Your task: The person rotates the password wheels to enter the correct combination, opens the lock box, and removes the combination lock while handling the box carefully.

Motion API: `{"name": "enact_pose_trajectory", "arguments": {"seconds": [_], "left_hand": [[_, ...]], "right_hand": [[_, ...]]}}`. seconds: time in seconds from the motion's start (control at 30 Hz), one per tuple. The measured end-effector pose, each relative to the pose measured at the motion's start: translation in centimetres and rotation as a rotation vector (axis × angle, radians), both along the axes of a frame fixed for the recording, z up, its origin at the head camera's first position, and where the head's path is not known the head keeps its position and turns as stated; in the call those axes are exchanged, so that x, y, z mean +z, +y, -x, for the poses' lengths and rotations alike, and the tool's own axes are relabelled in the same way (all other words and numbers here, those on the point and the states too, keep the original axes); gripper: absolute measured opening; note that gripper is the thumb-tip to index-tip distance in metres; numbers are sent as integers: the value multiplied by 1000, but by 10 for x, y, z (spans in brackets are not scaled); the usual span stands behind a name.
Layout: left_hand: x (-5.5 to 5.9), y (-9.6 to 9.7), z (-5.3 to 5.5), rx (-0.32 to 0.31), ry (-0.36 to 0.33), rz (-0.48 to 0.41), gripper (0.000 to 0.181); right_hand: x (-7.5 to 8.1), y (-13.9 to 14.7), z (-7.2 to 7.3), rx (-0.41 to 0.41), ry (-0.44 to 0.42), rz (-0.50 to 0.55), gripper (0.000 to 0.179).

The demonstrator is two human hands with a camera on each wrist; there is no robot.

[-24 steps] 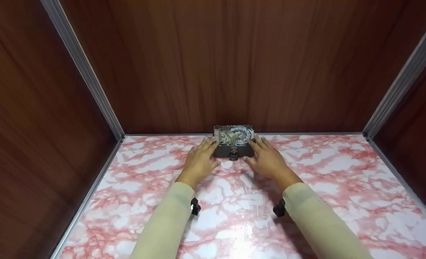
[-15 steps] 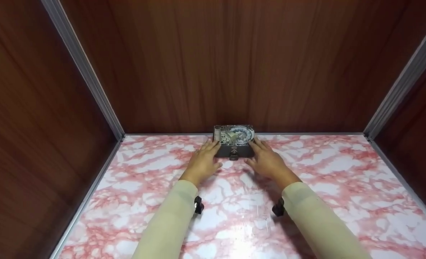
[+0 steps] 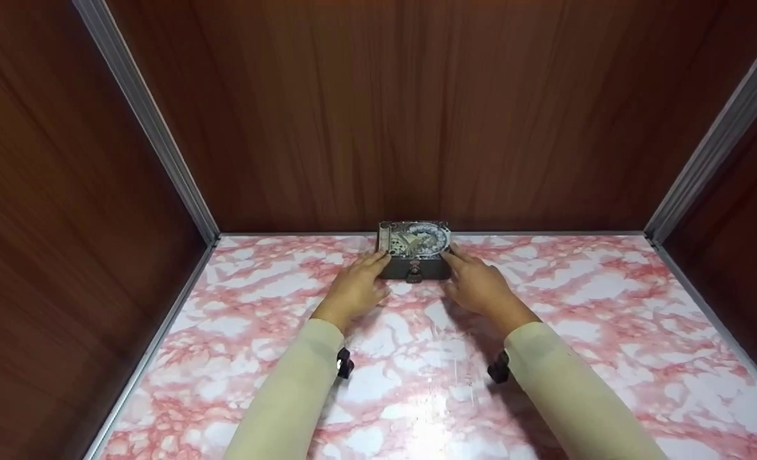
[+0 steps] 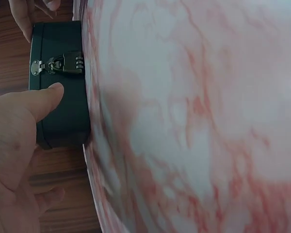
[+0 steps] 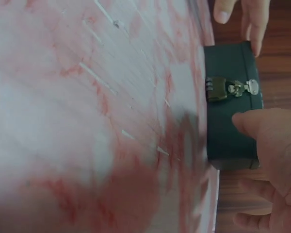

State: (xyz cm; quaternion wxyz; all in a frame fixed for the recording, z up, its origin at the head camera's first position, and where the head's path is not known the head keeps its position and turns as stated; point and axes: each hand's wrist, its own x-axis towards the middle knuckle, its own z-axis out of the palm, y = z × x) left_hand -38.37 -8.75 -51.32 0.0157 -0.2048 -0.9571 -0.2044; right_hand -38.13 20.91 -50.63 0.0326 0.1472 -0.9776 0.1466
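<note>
green-black box (image 3: 414, 252), hands (image 3: 354, 286) (image 3: 480, 287) (fingers extended) touching it, back edge (image 3: 512, 234) behind, wide tabletop (image 3: 276, 294) either side

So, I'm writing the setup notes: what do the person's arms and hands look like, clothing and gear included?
The left sleeve and right sleeve are long, plain and pale yellowish cream. A small black device juts from the inner side of each, near its end. The left hand and right hand wear no gloves.

Pale cream-yellow sleeves (image 3: 282, 393), a small black device (image 3: 345, 364) at each cuff (image 3: 324, 331)
</note>
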Motion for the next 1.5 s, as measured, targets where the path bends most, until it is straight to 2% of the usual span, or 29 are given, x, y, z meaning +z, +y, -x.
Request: {"name": "enact_pose_trajectory", "arguments": {"seconds": [0.2, 0.37, 0.5, 0.7, 1.03, 1.33, 1.5], "left_hand": [[6, -1, -8, -10, -21, -3, 72], [12, -1, -16, -27, -49, -41, 69], [17, -1, -22, -39, -69, -47, 65], [20, -1, -33, -58, -41, -42, 58], [22, 4, -47, -48, -10, -35, 45], [16, 9, -59, -58, 29, -81, 37], [16, 8, -62, -85, 50, -66, 29]], "right_hand": [[7, 1, -12, 13, 53, -4, 67], [9, 2, -22, 23, 103, -7, 61], [11, 0, -28, 59, 132, -28, 58], [14, -1, -39, 121, 194, -53, 49], [19, 1, -58, 82, 176, -79, 37], [28, 4, -69, 105, 231, -111, 12], [29, 5, -73, 107, 258, -114, 11]]}}
